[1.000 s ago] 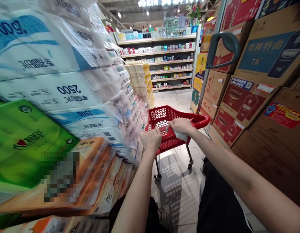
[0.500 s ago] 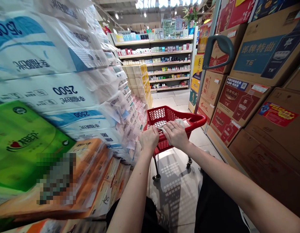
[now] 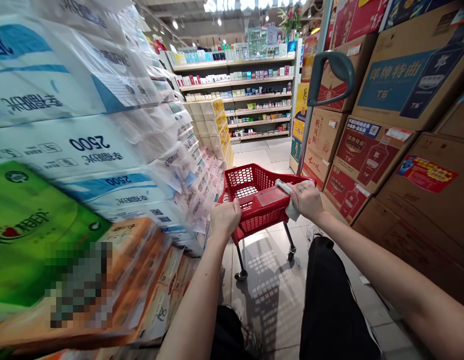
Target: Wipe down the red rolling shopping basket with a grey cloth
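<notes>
A small red shopping cart (image 3: 271,200) with a perforated basket stands before me on dark legs with casters. My left hand (image 3: 224,219) is closed round the left end of its handle. At the right end, my right hand (image 3: 307,199) is closed on a pale cloth (image 3: 292,209), which is bunched against the red rim and hangs partly below it. A flat panel on the handle's middle shows between my two hands. The basket's visible mesh floor has nothing on it.
Stacked tissue packs (image 3: 104,145) rise close on the left, with a green pack (image 3: 40,230) nearer me. Liquor cartons (image 3: 389,85) line the right, beside a grey upright handle (image 3: 331,80). Stocked shelves (image 3: 235,85) stand ahead across the tiled floor (image 3: 269,300).
My right hand has slid with the cloth from the handle's middle to its right end, uncovering the handle panel. My left hand stays on the handle's left end. The view has shifted slightly.
</notes>
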Tool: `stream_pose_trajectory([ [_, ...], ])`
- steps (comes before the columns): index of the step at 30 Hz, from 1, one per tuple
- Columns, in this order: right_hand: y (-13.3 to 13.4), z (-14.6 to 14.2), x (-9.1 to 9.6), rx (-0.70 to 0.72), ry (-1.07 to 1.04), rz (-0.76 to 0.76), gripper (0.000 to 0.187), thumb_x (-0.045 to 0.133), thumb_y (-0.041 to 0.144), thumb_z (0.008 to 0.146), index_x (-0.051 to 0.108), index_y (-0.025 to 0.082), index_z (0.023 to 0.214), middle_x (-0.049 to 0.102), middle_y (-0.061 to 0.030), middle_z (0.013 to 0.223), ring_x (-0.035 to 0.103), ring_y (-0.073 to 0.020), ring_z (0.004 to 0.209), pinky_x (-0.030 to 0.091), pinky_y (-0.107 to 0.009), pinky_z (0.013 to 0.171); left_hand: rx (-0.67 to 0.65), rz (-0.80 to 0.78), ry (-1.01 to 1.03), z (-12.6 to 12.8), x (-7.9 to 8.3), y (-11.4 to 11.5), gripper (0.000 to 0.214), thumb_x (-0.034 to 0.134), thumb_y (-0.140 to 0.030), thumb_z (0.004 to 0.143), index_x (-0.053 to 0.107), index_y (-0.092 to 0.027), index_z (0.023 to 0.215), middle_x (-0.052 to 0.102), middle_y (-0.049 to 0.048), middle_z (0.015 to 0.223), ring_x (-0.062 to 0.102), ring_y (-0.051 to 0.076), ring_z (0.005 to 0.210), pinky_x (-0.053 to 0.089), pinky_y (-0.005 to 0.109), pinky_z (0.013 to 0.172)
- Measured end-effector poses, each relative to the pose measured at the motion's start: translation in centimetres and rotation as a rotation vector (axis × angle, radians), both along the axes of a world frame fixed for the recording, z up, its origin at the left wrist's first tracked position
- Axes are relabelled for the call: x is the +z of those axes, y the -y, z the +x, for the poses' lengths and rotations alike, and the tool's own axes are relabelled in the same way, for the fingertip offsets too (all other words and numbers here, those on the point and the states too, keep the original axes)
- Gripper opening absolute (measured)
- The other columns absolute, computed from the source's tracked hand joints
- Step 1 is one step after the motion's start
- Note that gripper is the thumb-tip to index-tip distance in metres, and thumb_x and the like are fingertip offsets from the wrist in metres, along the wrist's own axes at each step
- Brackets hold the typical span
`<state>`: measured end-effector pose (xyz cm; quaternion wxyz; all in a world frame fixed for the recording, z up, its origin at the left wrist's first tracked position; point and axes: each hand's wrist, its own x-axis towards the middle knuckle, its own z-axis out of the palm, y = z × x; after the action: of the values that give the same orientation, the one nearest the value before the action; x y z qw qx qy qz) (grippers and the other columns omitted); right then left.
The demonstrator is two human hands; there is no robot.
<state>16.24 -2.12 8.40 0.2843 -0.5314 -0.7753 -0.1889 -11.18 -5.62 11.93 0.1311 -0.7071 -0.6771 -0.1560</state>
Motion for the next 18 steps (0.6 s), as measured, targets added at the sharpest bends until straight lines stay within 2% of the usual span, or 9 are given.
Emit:
stream_pose_trajectory([
  [2,-1.3,-0.4,1.5,-0.100,0.012,-0.189,0.052,0.021,0.036,0.097,0.065,0.012,0.108,0.068,-0.0143,0.096,0.060,-0.0264,0.095,0.040,-0.040,0.086,0.014,0.012,-0.007,0.2,0.0,0.0,0.065,0.015,-0.035,0.094,0.072,-0.011,0.075,0.070,0.0139,0.077,0.066,0.021,0.078,0.040,0.035,0.082],
  [4,-3.2,-0.9,3.0,-0.142,0.042,-0.417,0.058,0.016,0.039,0.097,0.068,0.012,0.097,0.068,-0.0147,0.091,0.063,-0.0255,0.086,0.043,-0.036,0.076,0.023,0.023,-0.009,0.4,0.0,0.1,0.065,0.016,-0.035,0.094,0.073,-0.011,0.075,0.071,0.0136,0.077,0.066,0.022,0.078,0.040,0.035,0.082],
  [6,-5.0,-1.4,4.2,-0.079,0.112,-0.614,0.053,0.019,0.040,0.097,0.066,0.013,0.098,0.068,-0.0149,0.096,0.064,-0.0242,0.084,0.044,-0.033,0.070,0.046,0.033,0.000,0.4,0.0,0.2,0.064,0.016,-0.035,0.094,0.073,-0.010,0.075,0.071,0.0136,0.077,0.066,0.022,0.078,0.040,0.035,0.081],
  [8,-6.3,-1.8,4.9,0.000,0.185,-0.706,0.042,0.029,0.036,0.095,0.064,0.013,0.101,0.067,-0.0157,0.100,0.064,-0.0234,0.086,0.044,-0.031,0.069,0.090,0.048,0.018,0.4,0.1,0.3,0.064,0.017,-0.035,0.094,0.073,-0.010,0.077,0.071,0.0141,0.078,0.066,0.022,0.078,0.040,0.034,0.080],
  [11,-6.2,-3.0,5.0,0.002,0.185,-0.672,0.041,0.028,0.033,0.096,0.064,0.013,0.101,0.066,-0.0170,0.102,0.064,-0.0232,0.088,0.045,-0.031,0.071,0.154,0.059,0.040,0.4,0.2,0.4,0.064,0.018,-0.036,0.093,0.074,-0.009,0.078,0.070,0.0153,0.077,0.066,0.023,0.077,0.041,0.034,0.078],
  [14,-4.5,-5.0,5.0,-0.032,0.142,-0.570,0.052,0.017,0.036,0.097,0.065,0.015,0.099,0.067,-0.0157,0.102,0.064,-0.0238,0.090,0.044,-0.033,0.075,0.194,0.056,0.048,0.7,0.2,0.4,0.065,0.017,-0.037,0.093,0.074,-0.009,0.079,0.070,0.0161,0.077,0.066,0.025,0.077,0.042,0.035,0.075],
  [18,-2.3,-7.8,5.5,0.038,0.165,-0.445,0.056,0.016,0.037,0.097,0.068,0.016,0.087,0.069,-0.0121,0.095,0.062,-0.0240,0.092,0.041,-0.034,0.081,0.219,0.071,0.044,1.6,0.2,0.4,0.065,0.016,-0.035,0.094,0.073,-0.010,0.078,0.070,0.0154,0.075,0.065,0.025,0.075,0.041,0.035,0.072],
])
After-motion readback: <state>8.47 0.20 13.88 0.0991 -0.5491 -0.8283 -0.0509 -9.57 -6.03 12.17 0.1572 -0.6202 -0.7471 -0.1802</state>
